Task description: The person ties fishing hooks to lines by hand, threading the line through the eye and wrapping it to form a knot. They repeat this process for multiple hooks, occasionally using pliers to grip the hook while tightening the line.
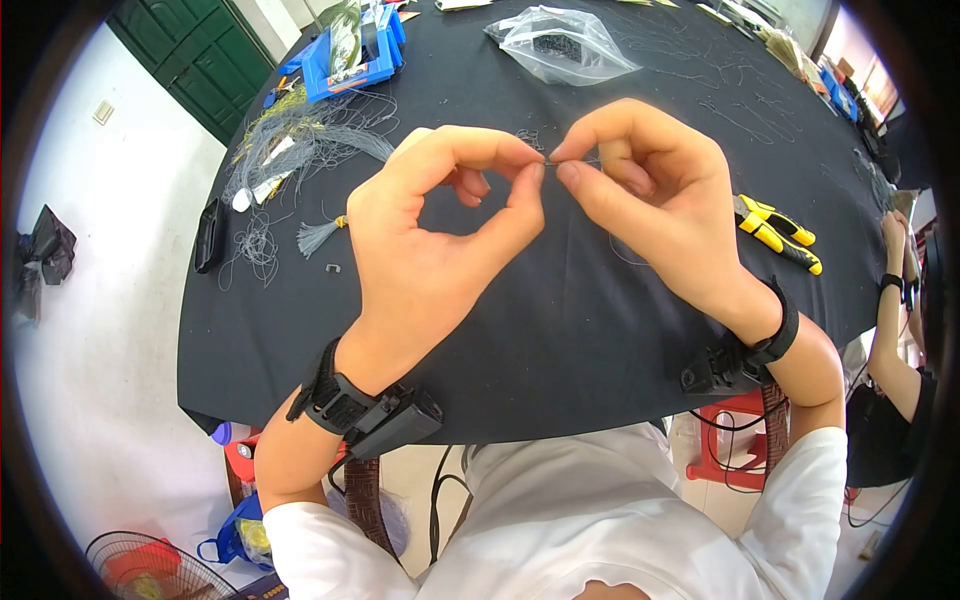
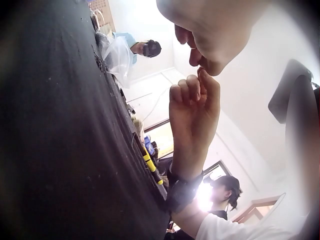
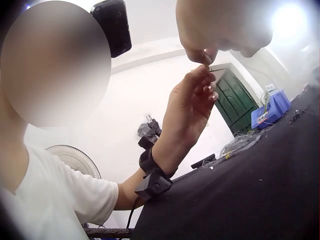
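Observation:
Both hands are raised over the black-covered table, fingertips nearly meeting. My left hand (image 1: 395,235) pinches a thin, clear strand like fishing line between thumb and index finger. Facing it, my right hand (image 1: 690,205) pinches the same fine strand with thumb and index finger, its other fingers curled in. A loose curve of line (image 1: 624,256) hangs below the right hand. In the left wrist view the right hand (image 2: 192,112) meets the left at the fingertips; the right wrist view shows the left hand (image 3: 185,107) likewise. What lies between the fingertips is too small to make out.
Yellow-and-black pliers (image 1: 775,232) lie right of the right hand. At left are tangled line (image 1: 290,145), a tied bundle of line (image 1: 318,237) and a black case (image 1: 209,236). A blue bin (image 1: 345,70) and clear plastic bag (image 1: 560,45) stand farther back. Another person (image 1: 900,350) sits at right.

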`<act>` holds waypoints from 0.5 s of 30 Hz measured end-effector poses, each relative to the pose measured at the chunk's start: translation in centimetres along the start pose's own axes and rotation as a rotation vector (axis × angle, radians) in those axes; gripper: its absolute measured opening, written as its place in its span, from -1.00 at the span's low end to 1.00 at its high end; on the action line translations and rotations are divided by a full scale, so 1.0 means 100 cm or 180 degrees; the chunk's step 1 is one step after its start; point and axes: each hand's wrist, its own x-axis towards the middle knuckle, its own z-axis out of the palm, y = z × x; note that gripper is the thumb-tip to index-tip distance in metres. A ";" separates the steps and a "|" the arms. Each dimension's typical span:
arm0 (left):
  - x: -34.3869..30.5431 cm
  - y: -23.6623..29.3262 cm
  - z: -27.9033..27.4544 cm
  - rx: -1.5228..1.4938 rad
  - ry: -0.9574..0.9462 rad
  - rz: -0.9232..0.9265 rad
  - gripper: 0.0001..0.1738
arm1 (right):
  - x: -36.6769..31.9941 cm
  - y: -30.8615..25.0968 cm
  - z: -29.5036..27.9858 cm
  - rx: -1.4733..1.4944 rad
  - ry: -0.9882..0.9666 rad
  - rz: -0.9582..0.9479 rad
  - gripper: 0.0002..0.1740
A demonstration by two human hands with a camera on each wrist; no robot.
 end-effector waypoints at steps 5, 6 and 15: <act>-0.001 0.003 -0.002 0.0122 -0.0262 -0.0174 -0.83 | 0.001 0.003 0.001 -0.0116 0.0123 0.0046 -0.90; -0.001 0.000 -0.001 0.0073 -0.0176 -0.0200 -0.83 | 0.004 0.003 0.000 -0.0015 0.0033 0.0125 -0.90; -0.002 -0.013 -0.003 -0.1050 0.0010 -0.1544 -0.91 | 0.028 0.008 -0.039 -0.0632 -0.0322 0.0064 -0.87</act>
